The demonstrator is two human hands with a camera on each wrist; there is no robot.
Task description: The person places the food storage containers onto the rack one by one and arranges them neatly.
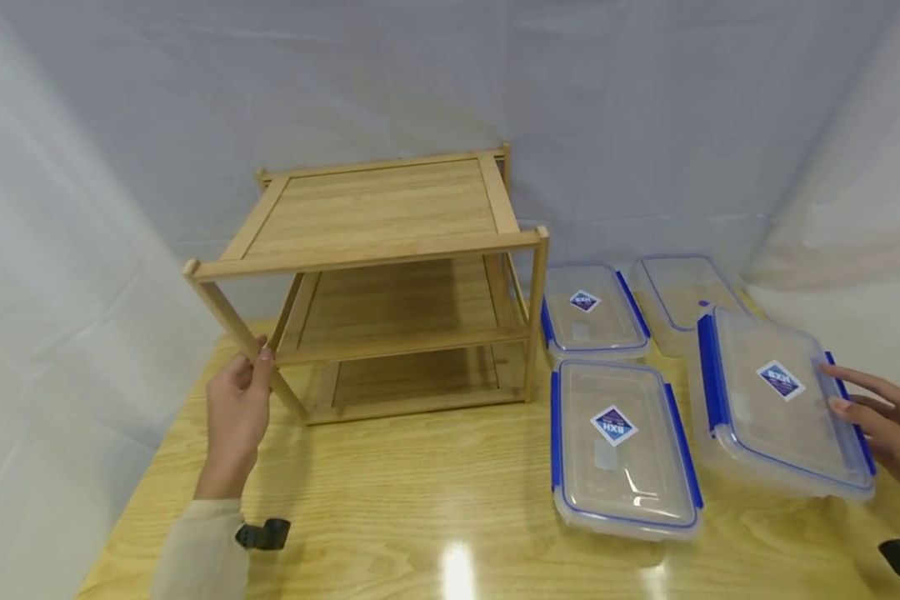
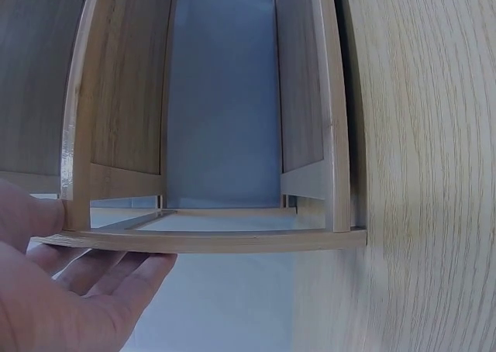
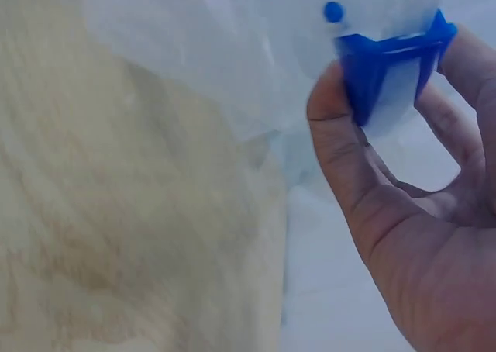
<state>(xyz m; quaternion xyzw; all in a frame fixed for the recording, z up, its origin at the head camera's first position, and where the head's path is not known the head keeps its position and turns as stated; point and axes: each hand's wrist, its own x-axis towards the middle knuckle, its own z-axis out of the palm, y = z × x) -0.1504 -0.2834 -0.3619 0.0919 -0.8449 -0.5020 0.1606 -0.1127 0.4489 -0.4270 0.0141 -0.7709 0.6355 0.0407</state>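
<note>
The left hand [image 1: 236,408] is curled round a front leg [image 1: 228,317] of the wooden rack [image 1: 390,208]; the right hand [image 1: 892,425] pinches a tilted clear container [image 1: 776,408] by its blue latch [image 3: 368,69] — right of this rack. Beside it, on the tabletop [image 1: 405,500], lies a second container [image 1: 622,475] — two other containers [image 1: 596,321] are behind.

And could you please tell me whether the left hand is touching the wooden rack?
Touching. The left wrist view shows the left hand gripping a post of the wooden rack, thumb on one side and fingers on the other.
</note>
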